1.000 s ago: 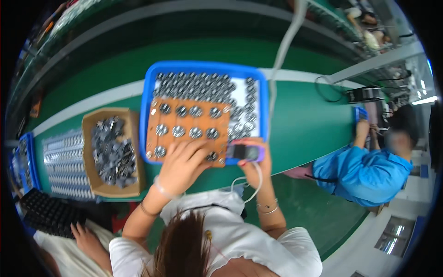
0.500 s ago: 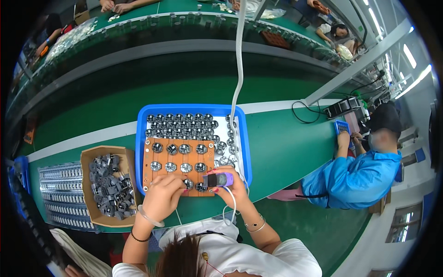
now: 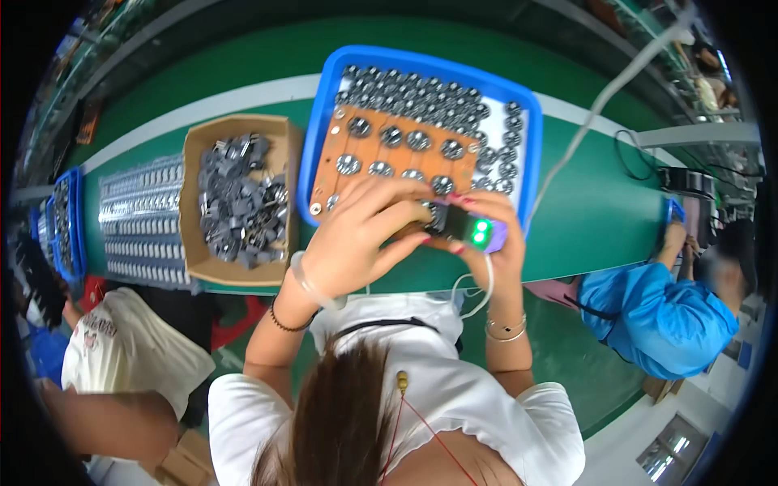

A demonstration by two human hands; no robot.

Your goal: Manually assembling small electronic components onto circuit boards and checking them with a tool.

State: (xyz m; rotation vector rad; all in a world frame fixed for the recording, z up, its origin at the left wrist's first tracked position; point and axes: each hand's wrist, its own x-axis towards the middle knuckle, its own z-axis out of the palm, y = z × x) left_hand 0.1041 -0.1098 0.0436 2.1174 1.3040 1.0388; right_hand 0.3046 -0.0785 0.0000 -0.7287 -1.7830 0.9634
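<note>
My right hand (image 3: 504, 235) is closed around a purple and black handheld device (image 3: 496, 236) with a white cable; two green lights glow on it. My left hand (image 3: 356, 231) is pinched at the device's black end, around a small round metallic part (image 3: 436, 217) that the fingers partly hide. Both hands are over the near edge of an orange-brown board (image 3: 331, 154) holding rows of round silvery parts (image 3: 417, 140). The board lies in a blue tray (image 3: 534, 154), and my hands cover its near row.
Left of the tray stands a cardboard box (image 3: 293, 178) of grey pronged parts (image 3: 243, 198). Beyond it lie clear strips (image 3: 142, 219) with rows of small pieces. A white cable (image 3: 587, 121) hangs at right. A person in blue (image 3: 648, 316) sits right, another in white (image 3: 134, 344) left.
The view has shifted, with the tray now higher and farther right. Two green lights now show on the device. My left fingers have come up against its black end with the round part.
</note>
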